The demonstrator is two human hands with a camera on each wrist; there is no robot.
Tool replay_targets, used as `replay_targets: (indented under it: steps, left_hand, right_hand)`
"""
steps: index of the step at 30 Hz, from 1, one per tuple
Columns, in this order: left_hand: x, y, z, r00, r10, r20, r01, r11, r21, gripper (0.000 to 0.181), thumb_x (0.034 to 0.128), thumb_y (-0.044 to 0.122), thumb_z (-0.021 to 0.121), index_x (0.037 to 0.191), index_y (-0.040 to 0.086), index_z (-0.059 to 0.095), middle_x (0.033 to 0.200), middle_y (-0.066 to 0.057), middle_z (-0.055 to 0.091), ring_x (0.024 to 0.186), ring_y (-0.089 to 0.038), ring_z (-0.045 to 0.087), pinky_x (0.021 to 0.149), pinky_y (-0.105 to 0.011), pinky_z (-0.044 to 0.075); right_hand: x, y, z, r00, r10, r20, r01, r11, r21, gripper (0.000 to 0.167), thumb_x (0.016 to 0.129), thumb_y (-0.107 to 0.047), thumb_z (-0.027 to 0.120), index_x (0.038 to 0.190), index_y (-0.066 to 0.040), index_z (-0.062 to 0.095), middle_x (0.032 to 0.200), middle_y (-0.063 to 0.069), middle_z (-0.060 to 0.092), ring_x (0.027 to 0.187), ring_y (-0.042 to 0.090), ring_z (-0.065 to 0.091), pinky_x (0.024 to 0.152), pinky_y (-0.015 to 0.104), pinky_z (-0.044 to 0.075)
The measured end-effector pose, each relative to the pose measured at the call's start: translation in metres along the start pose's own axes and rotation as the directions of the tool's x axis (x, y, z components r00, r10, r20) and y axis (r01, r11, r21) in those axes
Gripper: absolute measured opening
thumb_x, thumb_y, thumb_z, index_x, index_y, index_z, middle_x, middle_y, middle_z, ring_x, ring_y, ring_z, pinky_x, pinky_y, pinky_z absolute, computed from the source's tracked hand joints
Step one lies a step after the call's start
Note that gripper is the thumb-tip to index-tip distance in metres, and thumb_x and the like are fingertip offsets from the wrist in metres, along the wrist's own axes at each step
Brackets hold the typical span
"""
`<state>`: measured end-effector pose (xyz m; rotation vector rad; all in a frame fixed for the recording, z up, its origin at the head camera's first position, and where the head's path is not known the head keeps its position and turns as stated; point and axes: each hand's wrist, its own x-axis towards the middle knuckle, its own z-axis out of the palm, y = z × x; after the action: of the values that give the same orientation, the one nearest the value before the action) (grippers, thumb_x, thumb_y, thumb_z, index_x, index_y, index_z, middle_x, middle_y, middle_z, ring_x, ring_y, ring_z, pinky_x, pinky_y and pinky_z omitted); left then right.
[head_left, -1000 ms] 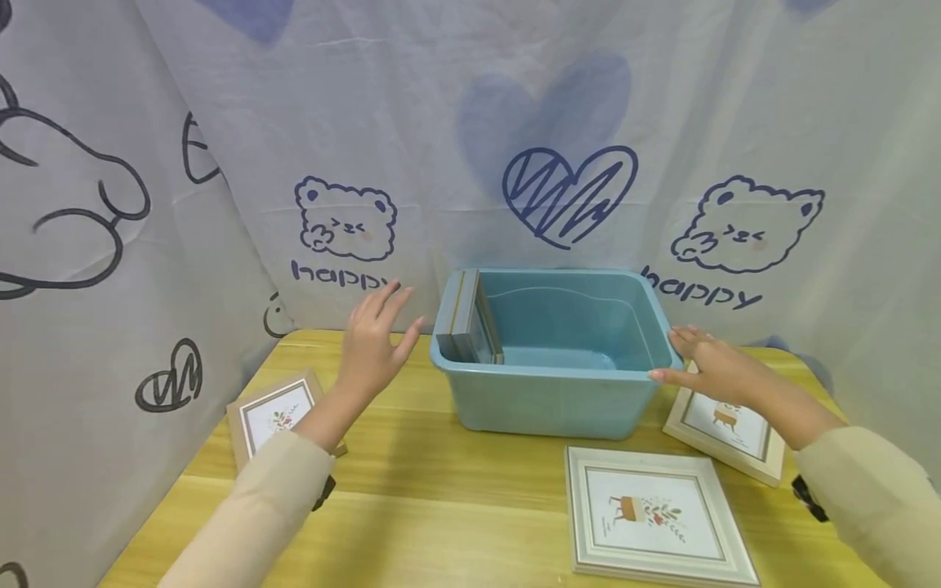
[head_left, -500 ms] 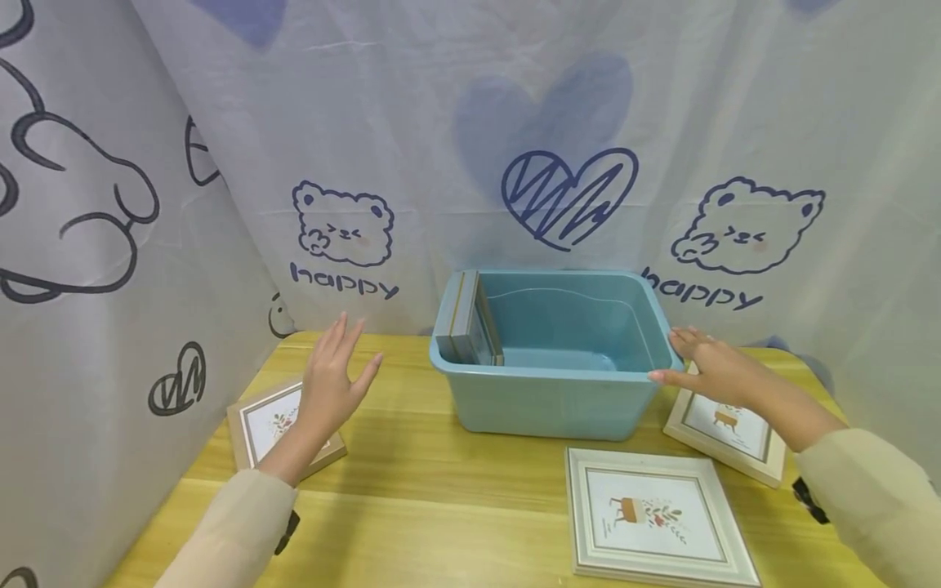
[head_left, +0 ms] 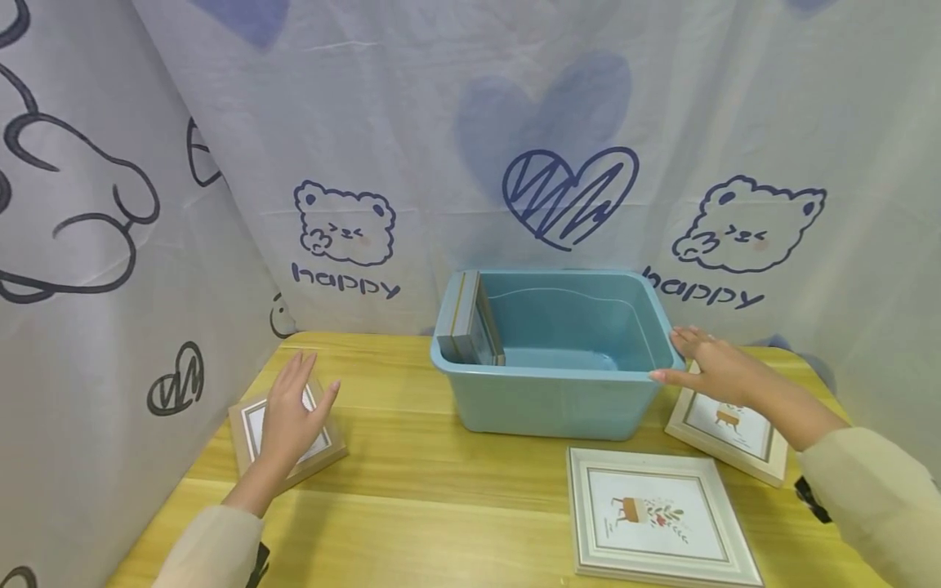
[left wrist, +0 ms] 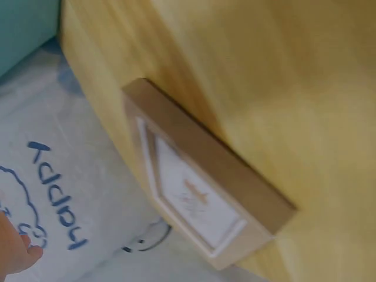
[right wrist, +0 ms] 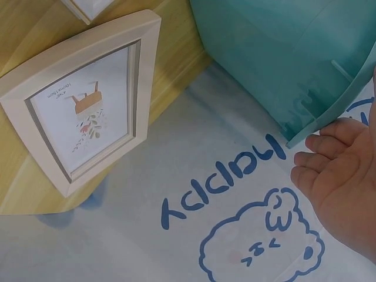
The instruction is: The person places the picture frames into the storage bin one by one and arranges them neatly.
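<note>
My left hand (head_left: 290, 420) has its fingers spread above a beige picture frame (head_left: 328, 441) on the left of the table. That picture frame (left wrist: 194, 176) appears whole in the left wrist view, and the hand holds nothing. The right hand (head_left: 716, 367) rests on the right rim of a blue plastic bin (head_left: 551, 404), its fingers fairly straight along the edge. Inside the bin, several grey-blue picture frames (head_left: 465, 322) stand upright against the left wall. In the right wrist view the fingertips of the right hand (right wrist: 343, 176) touch the bin's rim.
A cream picture frame (head_left: 657, 514) lies flat in front of the bin on the wooden table (head_left: 412, 506). Another light picture frame (head_left: 728, 425) lies at the right, partly under the right arm. A patterned cloth (head_left: 456, 163) hangs behind and at the left.
My left hand has moved left and down, away from the bin's left side to over the beige picture frame. The right hand stays on the bin's rim.
</note>
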<state>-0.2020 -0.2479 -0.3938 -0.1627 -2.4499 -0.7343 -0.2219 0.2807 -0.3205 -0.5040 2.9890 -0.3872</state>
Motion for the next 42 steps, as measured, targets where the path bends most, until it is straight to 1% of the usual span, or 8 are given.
replay_targets:
  steps: [9, 16, 25, 30, 32, 34, 38, 42]
  left_hand:
    - [-0.022, -0.026, -0.004, 0.99, -0.139, -0.008, 0.139, 0.99, 0.003, 0.058, 0.086, 0.019, 0.064, 0.134, -0.007, 0.042, 0.14, -0.032, 0.036, 0.129, -0.049, 0.033, 0.106, -0.061, 0.025]
    - [-0.037, -0.051, -0.006, 0.962, -0.271, -0.038, 0.27, 0.962, -0.039, 0.055, 0.0869, 0.018, 0.062, 0.132, -0.007, 0.043, 0.139, -0.032, 0.038, 0.13, -0.048, 0.033, 0.11, -0.058, 0.022]
    - [-0.05, -0.076, -0.006, 0.96, -0.249, -0.127, 0.248, 0.969, -0.024, 0.046, 0.0828, 0.011, 0.065, 0.122, -0.009, 0.053, 0.13, -0.034, 0.047, 0.122, -0.05, 0.041, 0.104, -0.059, 0.03]
    - [-0.053, -0.086, -0.005, 0.951, -0.289, -0.111, 0.292, 0.956, 0.009, 0.046, 0.0846, 0.012, 0.064, 0.122, -0.011, 0.051, 0.127, -0.037, 0.047, 0.119, -0.05, 0.042, 0.103, -0.057, 0.031]
    - [-0.054, -0.092, -0.005, 0.933, -0.35, -0.079, 0.352, 0.936, 0.013, 0.048, 0.087, 0.014, 0.061, 0.125, -0.011, 0.048, 0.129, -0.036, 0.045, 0.12, -0.05, 0.04, 0.104, -0.057, 0.031]
    - [-0.054, -0.098, -0.005, 0.906, -0.421, -0.048, 0.422, 0.906, 0.015, 0.051, 0.0889, 0.017, 0.059, 0.129, -0.011, 0.044, 0.13, -0.036, 0.044, 0.122, -0.05, 0.039, 0.105, -0.057, 0.03]
    - [-0.053, -0.109, -0.005, 0.828, -0.561, 0.0, 0.561, 0.828, 0.025, 0.056, 0.0917, 0.023, 0.053, 0.133, -0.012, 0.038, 0.13, -0.038, 0.041, 0.12, -0.052, 0.038, 0.104, -0.058, 0.03]
    - [-0.053, -0.115, -0.004, 0.762, -0.648, -0.013, 0.648, 0.762, 0.003, 0.057, 0.0907, 0.019, 0.053, 0.131, -0.017, 0.036, 0.128, -0.041, 0.04, 0.118, -0.053, 0.039, 0.104, -0.059, 0.03]
  right_hand:
    - [-0.002, 0.0, 0.0, 1.0, -0.013, 0.0, 0.013, 1.0, 0.011, 0.09, 0.087, -0.055, 0.052, 0.137, 0.016, 0.027, 0.144, 0.038, 0.019, 0.131, 0.055, 0.019, 0.106, 0.066, 0.019]
    - [-0.002, 0.0, 0.0, 1.0, -0.011, 0.005, 0.011, 1.0, 0.016, 0.091, 0.087, -0.056, 0.052, 0.137, 0.016, 0.026, 0.145, 0.037, 0.018, 0.132, 0.055, 0.018, 0.106, 0.066, 0.018]
    - [-0.001, 0.0, 0.0, 1.0, -0.01, 0.008, 0.01, 1.0, 0.019, 0.091, 0.088, -0.056, 0.051, 0.137, 0.016, 0.026, 0.144, 0.038, 0.019, 0.131, 0.056, 0.019, 0.106, 0.066, 0.018]
    - [-0.002, 0.001, 0.0, 1.0, -0.009, 0.005, 0.009, 1.0, 0.015, 0.09, 0.088, -0.055, 0.052, 0.137, 0.016, 0.027, 0.144, 0.038, 0.019, 0.131, 0.055, 0.019, 0.105, 0.067, 0.019]
    - [-0.002, 0.001, 0.0, 1.0, -0.012, 0.003, 0.012, 1.0, 0.014, 0.089, 0.088, -0.055, 0.051, 0.137, 0.016, 0.028, 0.144, 0.037, 0.02, 0.131, 0.055, 0.019, 0.105, 0.066, 0.018]
    - [-0.002, 0.001, 0.0, 1.0, -0.011, 0.004, 0.011, 1.0, 0.017, 0.09, 0.088, -0.056, 0.051, 0.137, 0.015, 0.028, 0.144, 0.037, 0.019, 0.131, 0.055, 0.018, 0.105, 0.067, 0.018]
    - [-0.001, 0.002, 0.0, 1.0, -0.003, 0.007, 0.003, 1.0, 0.022, 0.09, 0.087, -0.056, 0.051, 0.138, 0.015, 0.027, 0.145, 0.037, 0.018, 0.132, 0.055, 0.017, 0.105, 0.067, 0.018]
    - [-0.001, 0.002, 0.001, 1.0, -0.005, 0.005, 0.005, 1.0, 0.016, 0.09, 0.088, -0.056, 0.051, 0.138, 0.015, 0.028, 0.145, 0.036, 0.019, 0.132, 0.054, 0.018, 0.106, 0.066, 0.018]
